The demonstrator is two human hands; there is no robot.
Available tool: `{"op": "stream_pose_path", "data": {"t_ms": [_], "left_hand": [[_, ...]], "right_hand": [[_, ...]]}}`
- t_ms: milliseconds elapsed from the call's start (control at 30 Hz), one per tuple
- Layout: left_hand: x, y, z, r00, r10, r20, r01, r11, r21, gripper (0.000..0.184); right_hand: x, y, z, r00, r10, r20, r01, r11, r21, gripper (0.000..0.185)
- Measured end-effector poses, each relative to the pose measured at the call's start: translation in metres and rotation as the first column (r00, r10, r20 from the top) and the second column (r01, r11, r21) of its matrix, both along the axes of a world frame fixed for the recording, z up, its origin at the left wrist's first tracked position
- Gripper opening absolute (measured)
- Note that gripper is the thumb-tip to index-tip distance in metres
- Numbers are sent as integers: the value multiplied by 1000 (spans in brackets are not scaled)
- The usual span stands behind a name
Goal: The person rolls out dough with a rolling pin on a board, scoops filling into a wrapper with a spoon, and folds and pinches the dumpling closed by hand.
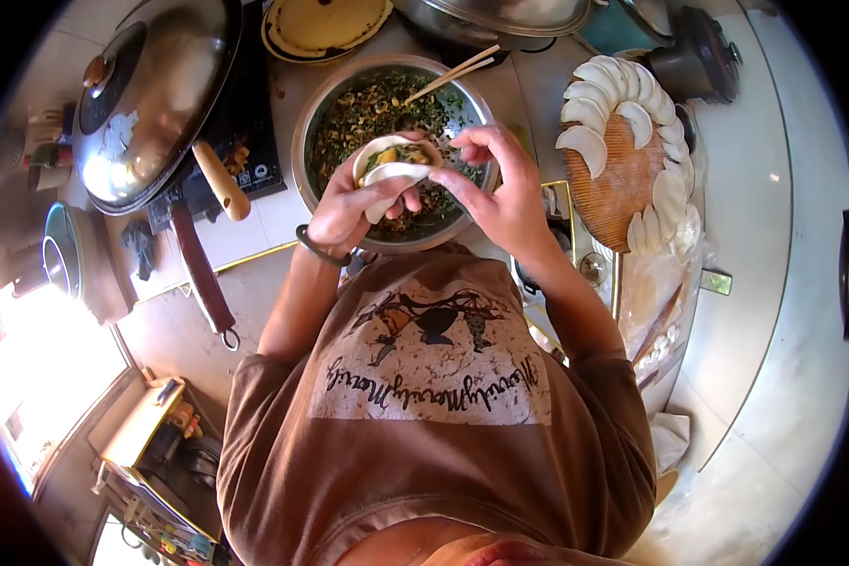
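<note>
My left hand cups a dumpling, its pale wrapper folded partway around a green and yellow filling that still shows at the top. At the wrapper's right edge, the thumb of my right hand touches or nearly touches the dough, while its forefinger is bent and apart from the thumb. Below both hands lies a metal bowl of chopped green filling. A pair of chopsticks leans in the bowl, pointing up to the right.
Right of the bowl, a round woven tray carries several folded dumplings around its rim. A lidded pan sits on the cooktop at left, handle jutting toward me. A rolling pin lies on the floured surface at right.
</note>
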State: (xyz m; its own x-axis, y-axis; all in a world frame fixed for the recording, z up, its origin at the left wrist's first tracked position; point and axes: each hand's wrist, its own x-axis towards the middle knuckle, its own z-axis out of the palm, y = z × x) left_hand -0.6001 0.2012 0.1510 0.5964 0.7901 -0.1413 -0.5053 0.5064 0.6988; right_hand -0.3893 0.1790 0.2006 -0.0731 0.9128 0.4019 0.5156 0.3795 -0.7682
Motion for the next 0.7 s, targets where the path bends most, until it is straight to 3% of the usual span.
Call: {"op": "stream_pose_path", "data": {"t_ms": [100,267,367,600,700], "left_hand": [[-1,1,1,998,18,62,-16,999,-37,66],[1,3,4,1000,-16,-18,16,1000,-5,72],[5,0,10,998,-40,-51,41,999,13,74],[6,-8,14,995,-35,-93,43,995,89,61],[5,-11,13,996,-29,-80,35,996,81,56]], "right_hand": [[3,-12,-9,994,-6,-112,-7,994,-108,39],[-8,-18,2,994,13,-107,-9,999,39,38],[-11,-17,2,1000,16,-15,-14,991,130,35],[-9,-18,-7,1000,15,11,-16,991,132,22],[-11,-20,-7,996,13,-92,-7,998,64,22]]}}
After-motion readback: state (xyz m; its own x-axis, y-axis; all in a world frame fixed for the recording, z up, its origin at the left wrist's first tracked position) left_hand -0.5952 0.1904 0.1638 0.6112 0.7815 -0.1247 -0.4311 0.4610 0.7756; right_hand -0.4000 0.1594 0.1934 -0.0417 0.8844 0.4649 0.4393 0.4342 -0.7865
